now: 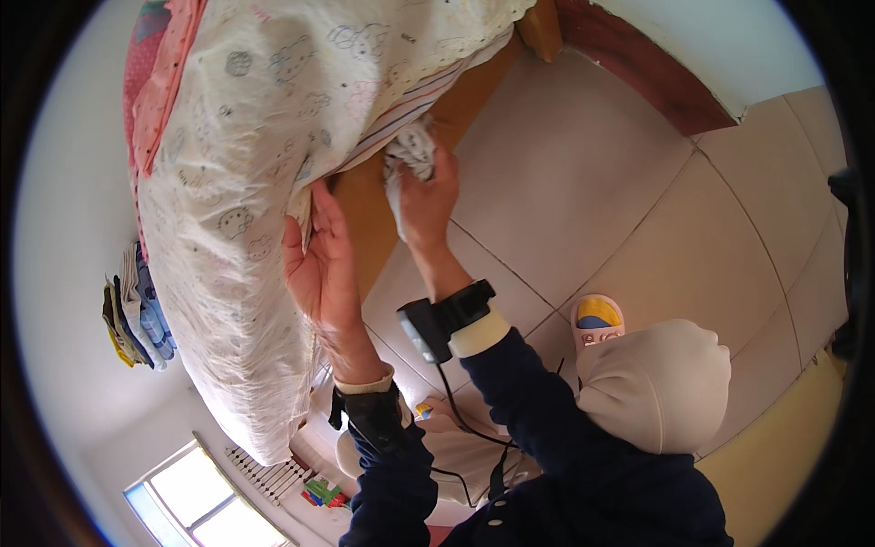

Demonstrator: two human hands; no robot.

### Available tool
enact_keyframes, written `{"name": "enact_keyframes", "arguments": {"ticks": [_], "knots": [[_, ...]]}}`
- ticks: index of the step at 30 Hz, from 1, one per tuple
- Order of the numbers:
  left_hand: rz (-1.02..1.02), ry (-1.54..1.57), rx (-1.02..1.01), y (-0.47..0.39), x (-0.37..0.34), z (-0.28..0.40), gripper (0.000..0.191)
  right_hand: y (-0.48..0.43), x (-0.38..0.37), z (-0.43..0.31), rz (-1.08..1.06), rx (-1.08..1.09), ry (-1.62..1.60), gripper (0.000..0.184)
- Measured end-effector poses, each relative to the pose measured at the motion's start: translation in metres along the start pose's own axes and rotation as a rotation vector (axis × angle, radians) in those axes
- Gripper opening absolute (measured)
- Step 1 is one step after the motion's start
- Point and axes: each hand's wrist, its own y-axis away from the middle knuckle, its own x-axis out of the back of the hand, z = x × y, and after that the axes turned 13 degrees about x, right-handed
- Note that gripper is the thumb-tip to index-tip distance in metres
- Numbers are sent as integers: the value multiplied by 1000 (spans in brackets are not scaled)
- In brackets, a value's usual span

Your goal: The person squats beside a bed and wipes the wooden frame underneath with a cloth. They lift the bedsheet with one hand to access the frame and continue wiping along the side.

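Note:
A white printed bedsheet (225, 198) with a scalloped edge hangs over the side of a bed, above a striped layer (410, 102). At its hanging edge is my left hand (325, 267), palm showing, with the sheet's border by the thumb and fingertips; whether it pinches the cloth cannot be made out. My right hand (429, 195) is closed around a crumpled white-and-grey cloth (412, 152), which rests against the wooden bed rail (369, 205).
Tiled floor (567, 178) lies right of the bed, beside a wall with a dark red base (656, 75). A pink sheet or cover (164, 102) and folded clothes (140, 314) are at the left. A black cable (448, 396) runs from my right wrist.

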Motion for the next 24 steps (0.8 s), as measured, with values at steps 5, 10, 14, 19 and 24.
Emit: {"name": "enact_keyframes", "arguments": {"ticks": [5, 10, 14, 19, 24], "knots": [[-8, 56, -1, -2, -1, 2, 44, -26, 8, 38, 155, -586, -374, 31], [-32, 122, 33, -1, -1, 1, 45, -11, 10, 73, 220, -702, -472, 34], [-79, 91, 23, -8, 8, 3, 45, 39, 8, 53, 121, -792, -491, 36], [-82, 88, 27, -8, 10, 6, 48, 50, 16, 51, -22, -870, -384, 37], [-48, 78, 61, 2, -2, 5, 52, 0, 20, 86, 107, -719, -545, 33]]}}
